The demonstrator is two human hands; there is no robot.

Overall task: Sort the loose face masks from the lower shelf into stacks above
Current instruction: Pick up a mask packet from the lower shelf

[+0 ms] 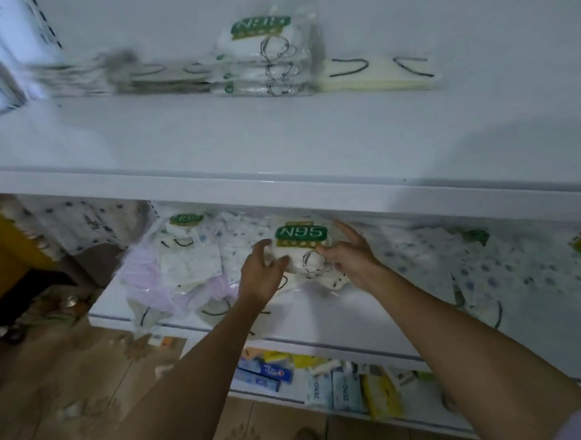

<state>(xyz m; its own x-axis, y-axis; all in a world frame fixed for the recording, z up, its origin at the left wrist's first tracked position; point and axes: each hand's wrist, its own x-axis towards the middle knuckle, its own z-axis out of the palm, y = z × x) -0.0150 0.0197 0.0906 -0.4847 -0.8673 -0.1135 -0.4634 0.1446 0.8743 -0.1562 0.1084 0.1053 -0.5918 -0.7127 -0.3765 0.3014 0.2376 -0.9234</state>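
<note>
View from above of two white shelves. On the lower shelf (328, 318), about midway along and near its front edge, a bagged N95 pack (302, 245) lies between two hands. Its long axis runs front to back, with the green label at the far end.

The left hand (262, 274) curls its fingers onto the pack's left edge. The right hand (352, 254) is spread, its fingers straight against the right edge. Both are equally near, one on each side.

A second N95 pack (181, 222) sits toward the back left corner, above a heap of loose masks (180, 274) too tangled to count.

Straight up and behind, along the back edge of the upper shelf (201, 132), are three stacks: a blurred grey stack (116, 80), an N95 stack (265, 64) of at least three packs, and a cream stack (377, 74).
</note>
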